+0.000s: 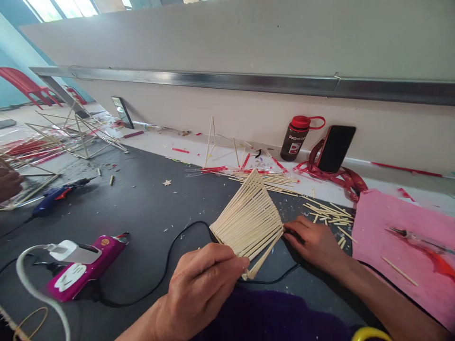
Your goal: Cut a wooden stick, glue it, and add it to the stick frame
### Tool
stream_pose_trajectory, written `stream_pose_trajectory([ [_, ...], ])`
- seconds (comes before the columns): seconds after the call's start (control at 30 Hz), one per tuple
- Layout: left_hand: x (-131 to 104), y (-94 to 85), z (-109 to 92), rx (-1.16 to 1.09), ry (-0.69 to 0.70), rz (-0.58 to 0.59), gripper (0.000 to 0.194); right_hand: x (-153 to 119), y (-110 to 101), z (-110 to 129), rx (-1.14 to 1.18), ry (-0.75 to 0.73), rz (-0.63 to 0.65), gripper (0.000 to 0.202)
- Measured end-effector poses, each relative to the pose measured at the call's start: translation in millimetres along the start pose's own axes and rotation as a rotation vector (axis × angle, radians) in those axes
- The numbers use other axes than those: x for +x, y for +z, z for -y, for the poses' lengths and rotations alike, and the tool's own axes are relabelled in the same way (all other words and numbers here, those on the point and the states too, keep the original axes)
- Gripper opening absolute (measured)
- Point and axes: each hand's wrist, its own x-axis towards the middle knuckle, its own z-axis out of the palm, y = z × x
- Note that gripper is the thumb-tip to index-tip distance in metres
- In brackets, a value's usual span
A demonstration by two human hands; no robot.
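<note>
A kite-shaped frame [245, 213] made of thin wooden sticks, laid side by side in close rows, stands tilted over the dark table in front of me. My left hand [208, 284] is closed in a pinch by its lower corner; what exactly lies between the fingertips is partly hidden. At the right corner, my right hand [316, 241] has its fingertips closed on the frame's edge, with the wrist low by the table. Cut stick pieces [330, 213] lie loose just beyond the right hand. Longer sticks [280, 182] rest behind the frame.
A glue gun [426, 244] lies on pink paper [373, 218] at right. Behind stand a bottle [294, 139] and a phone [337, 149]. A magenta power strip [85, 270], cables and a blue glue gun [57, 196] are at left, near another person's hand [9, 184].
</note>
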Motion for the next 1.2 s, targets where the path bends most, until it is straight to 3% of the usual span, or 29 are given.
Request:
stream_pose_trajectory([
  [0.37, -0.6, -0.5, 0.9, -0.009, 0.004, -0.001, 0.025, 0.0, -4.3, 0.9, 0.049, -0.047, -0.038, 0.014],
  [0.57, 2.1, 0.1, -2.0, 0.010, -0.006, 0.016, 0.024, 2.0, -4.1, 7.4, 0.075, -0.151, -0.068, 0.013],
  [1.0, 6.3, 1.5, -7.9, 0.040, 0.016, -0.003, 0.026, 1.6, -4.9, -1.3, 0.141, 0.013, -0.036, 0.010],
  [1.2, 7.8, -3.2, -5.2, 0.119, -0.003, 0.100, 0.036, 2.5, -6.9, 5.9, 0.196, -0.040, -0.090, 0.017],
])
